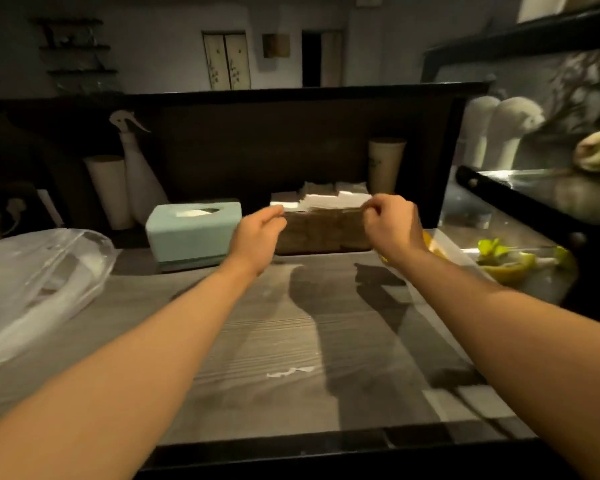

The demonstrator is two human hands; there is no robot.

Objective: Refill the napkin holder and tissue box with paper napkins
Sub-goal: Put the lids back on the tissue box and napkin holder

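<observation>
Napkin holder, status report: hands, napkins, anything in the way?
Left hand and right hand at the wooden napkin holder, fingers curled. White napkins stacked inside. Green tissue box alongside. Nothing blocking.

Single head-worn wide-angle view, looking forward and down across counter (243, 341). Both forearms reach in from near edge; hands (257, 233) mid-frame. Far room wall visible above dark back panel. Edges bowed by lens.

two hands (257, 233), one tissue box (194, 237), one napkin holder (323, 233), one spray bottle (136, 161)
</observation>
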